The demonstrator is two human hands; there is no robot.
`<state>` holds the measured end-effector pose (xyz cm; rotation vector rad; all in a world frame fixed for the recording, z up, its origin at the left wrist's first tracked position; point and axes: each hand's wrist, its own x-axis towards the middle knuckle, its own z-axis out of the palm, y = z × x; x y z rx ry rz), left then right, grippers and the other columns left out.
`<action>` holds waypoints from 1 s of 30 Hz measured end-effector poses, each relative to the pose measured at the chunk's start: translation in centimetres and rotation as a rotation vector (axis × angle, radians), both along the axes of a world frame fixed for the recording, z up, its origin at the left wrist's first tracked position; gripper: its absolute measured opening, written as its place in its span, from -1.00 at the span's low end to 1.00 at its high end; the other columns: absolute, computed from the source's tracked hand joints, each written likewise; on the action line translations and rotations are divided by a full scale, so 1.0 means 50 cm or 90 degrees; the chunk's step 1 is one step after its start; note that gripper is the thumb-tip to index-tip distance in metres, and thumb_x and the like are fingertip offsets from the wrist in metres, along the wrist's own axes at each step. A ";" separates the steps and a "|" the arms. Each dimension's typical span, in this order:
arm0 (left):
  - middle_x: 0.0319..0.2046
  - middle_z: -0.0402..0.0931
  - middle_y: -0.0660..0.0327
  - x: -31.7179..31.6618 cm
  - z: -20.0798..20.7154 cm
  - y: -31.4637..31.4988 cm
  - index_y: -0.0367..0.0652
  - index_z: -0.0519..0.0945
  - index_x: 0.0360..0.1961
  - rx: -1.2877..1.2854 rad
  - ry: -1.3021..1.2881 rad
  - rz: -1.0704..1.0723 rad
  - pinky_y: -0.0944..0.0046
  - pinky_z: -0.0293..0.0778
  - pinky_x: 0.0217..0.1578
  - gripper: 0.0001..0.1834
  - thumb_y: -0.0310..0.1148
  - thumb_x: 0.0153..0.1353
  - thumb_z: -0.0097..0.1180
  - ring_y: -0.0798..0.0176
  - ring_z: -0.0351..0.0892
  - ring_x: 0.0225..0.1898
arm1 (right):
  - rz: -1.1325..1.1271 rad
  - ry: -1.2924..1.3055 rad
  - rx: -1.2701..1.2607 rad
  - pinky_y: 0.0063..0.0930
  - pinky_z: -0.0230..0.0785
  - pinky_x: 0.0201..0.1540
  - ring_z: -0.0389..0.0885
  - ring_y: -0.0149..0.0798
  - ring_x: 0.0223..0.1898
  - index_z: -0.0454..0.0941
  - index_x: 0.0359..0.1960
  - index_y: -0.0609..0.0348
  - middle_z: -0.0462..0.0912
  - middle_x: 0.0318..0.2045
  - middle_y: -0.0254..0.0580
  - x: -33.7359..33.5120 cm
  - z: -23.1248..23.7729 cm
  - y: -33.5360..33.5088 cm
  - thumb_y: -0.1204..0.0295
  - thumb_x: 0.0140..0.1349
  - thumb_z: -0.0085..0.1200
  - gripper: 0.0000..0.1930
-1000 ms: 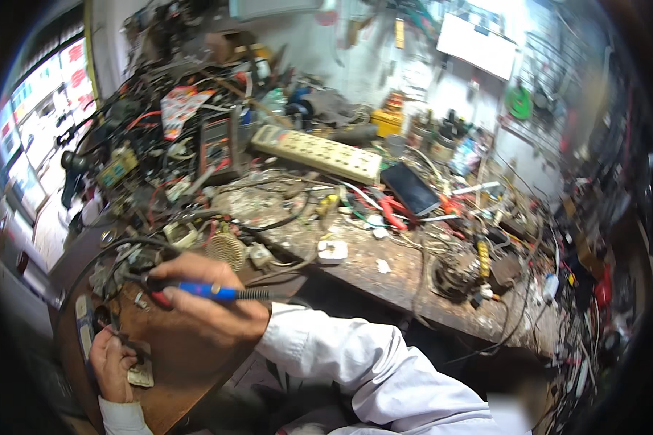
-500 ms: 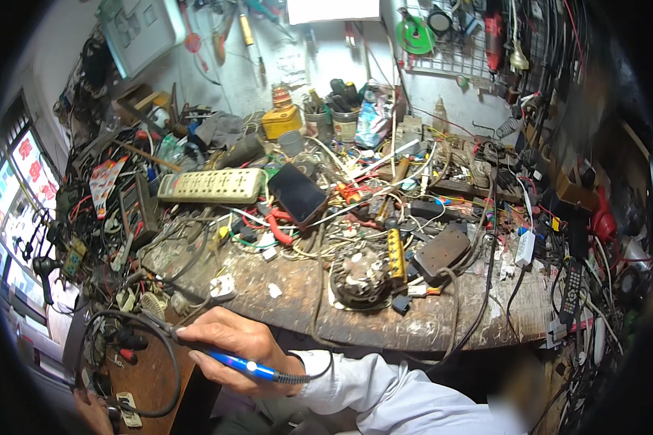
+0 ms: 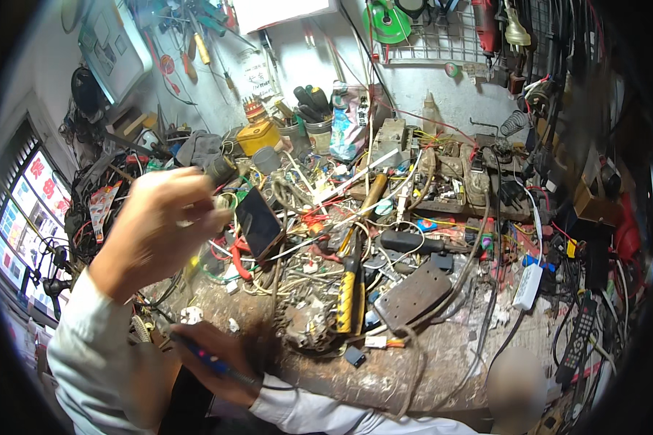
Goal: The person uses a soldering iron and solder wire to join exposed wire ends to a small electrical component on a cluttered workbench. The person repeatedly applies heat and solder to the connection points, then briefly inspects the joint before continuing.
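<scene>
My left hand [image 3: 163, 228] is raised over the left side of the bench, fingers bent and smeared by motion; whether anything is in them I cannot make out. Lower down, my right hand [image 3: 228, 355] is closed around a blue-handled soldering iron [image 3: 212, 362], whose cord trails back past the wrist. The iron's front end points left and is dark and blurred. A white plug-like piece [image 3: 191, 315] lies on the bench edge just above it. Beyond my hands, a dark flat screen [image 3: 259, 225] leans among wires, with red-handled pliers [image 3: 240, 259] beside it.
A dusty motor-like part [image 3: 305, 317] sits on the worn wooden bench [image 3: 326, 377] next to a yellow-black tool [image 3: 349, 293]. To the right are a brown metal box [image 3: 416, 292], a white adapter [image 3: 528, 286] and a remote control [image 3: 579, 341]. Loose cables cross the bench.
My left hand has risen from the lower left corner to above the bench. My right hand, still holding the soldering iron, sits slightly lower. The whole view has shifted and tilted.
</scene>
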<state>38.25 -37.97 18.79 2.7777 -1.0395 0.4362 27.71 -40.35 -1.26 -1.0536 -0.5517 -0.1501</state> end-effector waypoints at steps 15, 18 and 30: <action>-0.24 0.57 0.16 0.234 -0.228 -0.334 -0.17 0.64 -0.26 0.202 -0.045 -0.260 0.10 0.54 -0.12 -0.83 -0.46 0.07 0.19 0.00 0.58 -0.15 | 0.195 0.004 0.101 -0.33 0.33 -0.11 0.51 -0.24 -0.17 0.43 0.11 0.19 0.51 -0.23 -0.06 0.028 0.007 -0.082 0.46 0.34 0.05 -0.68; -0.21 0.56 0.14 0.248 -0.226 -0.343 -0.17 0.65 -0.26 0.284 0.083 -0.222 0.07 0.51 -0.05 -0.82 -0.46 0.05 0.23 -0.01 0.54 -0.06 | 0.198 0.008 0.095 -0.34 0.34 -0.10 0.52 -0.24 -0.16 0.44 0.11 0.19 0.51 -0.22 -0.06 0.032 0.002 -0.087 0.46 0.34 0.05 -0.68; -0.20 0.53 0.09 0.235 -0.241 -0.327 -0.18 0.58 -0.17 0.217 0.057 -0.233 0.05 0.52 -0.09 -0.69 -0.48 -0.03 0.21 -0.04 0.52 -0.05 | 0.223 0.019 0.071 -0.36 0.35 -0.05 0.54 -0.23 -0.11 0.45 0.11 0.20 0.54 -0.18 -0.05 0.015 -0.003 -0.073 0.47 0.34 0.05 -0.69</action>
